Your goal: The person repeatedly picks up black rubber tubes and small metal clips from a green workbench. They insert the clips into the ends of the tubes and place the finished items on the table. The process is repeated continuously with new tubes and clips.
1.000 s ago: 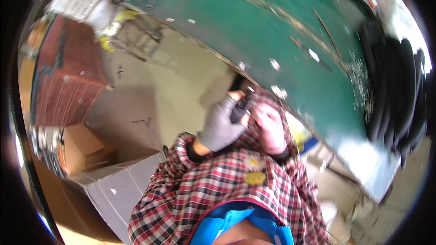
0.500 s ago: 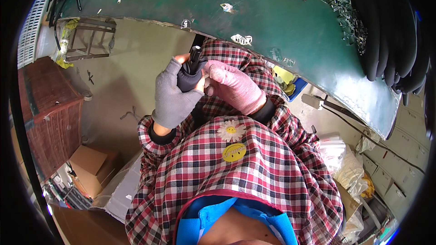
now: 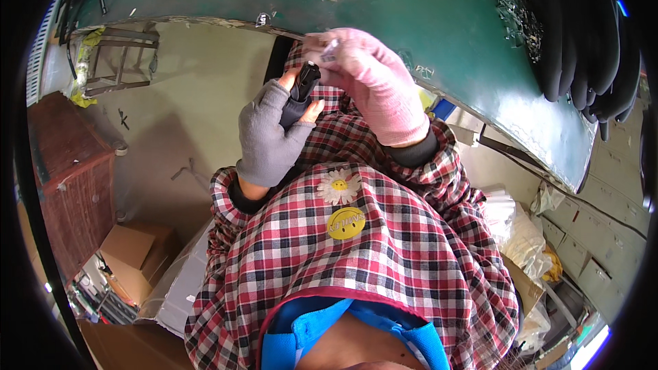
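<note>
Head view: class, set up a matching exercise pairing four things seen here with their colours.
Things:
1. left hand glove
2. right hand glove
3. workbench top
4. small part held in the left hand

Colours:
A. green
B. black
C. grey
D. pink

Pairs: 1-C, 2-D, 3-A, 4-B
</note>
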### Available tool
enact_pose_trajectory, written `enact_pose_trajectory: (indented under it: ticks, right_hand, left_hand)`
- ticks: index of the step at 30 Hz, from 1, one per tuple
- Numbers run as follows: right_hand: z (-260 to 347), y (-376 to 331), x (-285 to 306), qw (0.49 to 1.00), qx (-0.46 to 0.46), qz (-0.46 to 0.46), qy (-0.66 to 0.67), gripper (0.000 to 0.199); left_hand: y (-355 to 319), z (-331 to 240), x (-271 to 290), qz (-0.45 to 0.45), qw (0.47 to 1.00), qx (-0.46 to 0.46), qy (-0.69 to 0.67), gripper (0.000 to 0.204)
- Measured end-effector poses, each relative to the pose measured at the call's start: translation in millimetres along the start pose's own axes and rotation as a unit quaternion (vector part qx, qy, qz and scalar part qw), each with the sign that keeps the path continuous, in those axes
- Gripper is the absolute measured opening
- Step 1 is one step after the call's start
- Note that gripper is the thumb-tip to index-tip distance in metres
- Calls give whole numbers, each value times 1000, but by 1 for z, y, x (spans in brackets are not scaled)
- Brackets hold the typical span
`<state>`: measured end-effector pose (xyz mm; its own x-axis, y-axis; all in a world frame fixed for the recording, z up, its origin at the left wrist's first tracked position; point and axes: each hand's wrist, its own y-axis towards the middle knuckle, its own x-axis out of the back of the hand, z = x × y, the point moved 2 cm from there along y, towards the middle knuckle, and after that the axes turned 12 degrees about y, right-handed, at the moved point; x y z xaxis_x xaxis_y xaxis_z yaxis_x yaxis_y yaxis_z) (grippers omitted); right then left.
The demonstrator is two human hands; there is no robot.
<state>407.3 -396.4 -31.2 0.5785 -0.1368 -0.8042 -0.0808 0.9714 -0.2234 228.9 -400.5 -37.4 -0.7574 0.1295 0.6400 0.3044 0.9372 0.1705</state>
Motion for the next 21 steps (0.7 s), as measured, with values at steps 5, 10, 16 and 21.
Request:
enact_pose_trajectory:
  ticks: [5, 10, 16, 21]
  right_hand:
    - [0, -1, 1, 998, -58, -17, -12, 32]
    - [-2, 4, 12, 995, -93, 4, 31, 29]
    - [-11, 1, 11, 991, -72, 13, 108, 26]
    - [-25, 1, 19, 987, -38, 35, 154, 24]
  left_hand:
    - [-2, 2, -10, -11, 999, -33, 36, 47]
    - [-1, -4, -12, -29, 988, -92, 118, 48]
    - [0, -8, -14, -36, 986, -86, 141, 46]
    - [0, -9, -15, -19, 984, -68, 161, 47]
